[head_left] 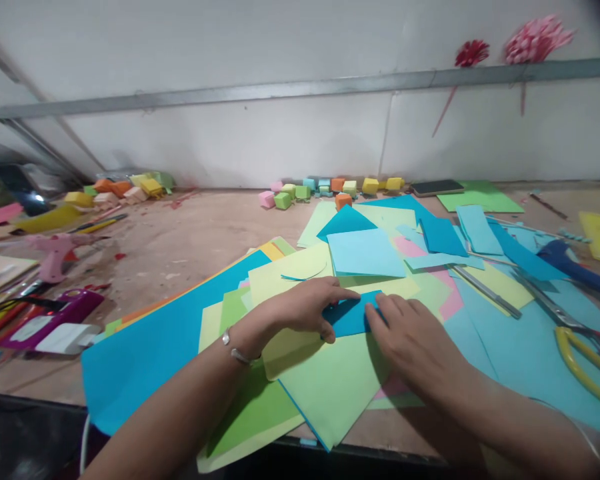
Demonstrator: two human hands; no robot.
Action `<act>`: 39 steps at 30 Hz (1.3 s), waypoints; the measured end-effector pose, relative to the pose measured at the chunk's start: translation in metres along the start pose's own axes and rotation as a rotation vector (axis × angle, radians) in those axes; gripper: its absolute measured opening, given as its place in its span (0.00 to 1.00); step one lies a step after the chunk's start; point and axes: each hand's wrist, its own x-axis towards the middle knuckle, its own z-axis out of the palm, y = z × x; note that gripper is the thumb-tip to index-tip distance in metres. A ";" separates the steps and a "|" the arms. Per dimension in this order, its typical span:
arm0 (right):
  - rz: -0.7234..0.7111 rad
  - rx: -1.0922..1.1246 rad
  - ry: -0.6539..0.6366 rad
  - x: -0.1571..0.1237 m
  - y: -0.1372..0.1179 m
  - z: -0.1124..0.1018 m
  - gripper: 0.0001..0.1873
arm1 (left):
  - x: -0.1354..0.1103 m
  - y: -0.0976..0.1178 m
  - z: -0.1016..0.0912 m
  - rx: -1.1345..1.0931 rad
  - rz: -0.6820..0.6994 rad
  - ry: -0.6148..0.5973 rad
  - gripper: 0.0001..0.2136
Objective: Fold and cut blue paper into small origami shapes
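Note:
A small blue piece of paper [351,316] lies on a pile of light green and yellow sheets [330,387] near the table's front edge. My left hand [300,308] rests on its left side, fingers curled and pressing the paper down. My right hand [410,333] lies on its right side, fingertips pressed flat along the paper's edge. A silver bracelet [236,349] circles my left wrist. Both hands hold the blue piece between them against the sheets below.
Large blue sheets [150,347] spread left and right. Yellow-handled scissors [580,347] and a metal ruler [485,291] lie right. Small coloured paper cubes [330,188] line the wall. A pink glue gun [55,253] and pens [10,313] sit left.

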 end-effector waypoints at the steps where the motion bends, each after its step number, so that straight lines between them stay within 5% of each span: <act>1: -0.049 0.023 0.007 0.001 0.000 0.003 0.12 | 0.000 -0.002 0.000 -0.079 -0.030 0.039 0.33; 6: -0.166 0.055 0.053 -0.004 -0.002 0.019 0.14 | 0.001 -0.006 -0.003 -0.284 -0.278 0.348 0.12; 13: -0.133 0.080 0.146 -0.004 0.003 0.020 0.16 | 0.004 -0.011 -0.001 -0.310 -0.317 0.492 0.13; 20: 0.044 0.169 0.332 0.007 0.023 0.009 0.17 | -0.008 0.001 -0.010 -0.493 0.076 0.669 0.12; 24: 0.035 0.221 0.372 0.010 0.021 0.001 0.17 | -0.014 0.023 -0.003 0.014 0.379 0.769 0.12; 28: 0.048 0.310 0.402 0.010 0.026 -0.002 0.14 | -0.013 0.025 0.001 0.291 0.404 0.860 0.09; 31: 0.140 0.482 0.354 0.011 0.037 0.003 0.10 | -0.015 0.012 -0.009 0.064 0.333 0.891 0.09; 36: 0.423 0.920 0.115 0.014 0.052 0.015 0.05 | -0.017 -0.010 -0.025 -0.552 -0.048 1.015 0.11; 39: 0.563 1.238 -0.052 0.017 0.054 0.017 0.06 | -0.014 -0.014 -0.023 -0.855 -0.089 0.934 0.15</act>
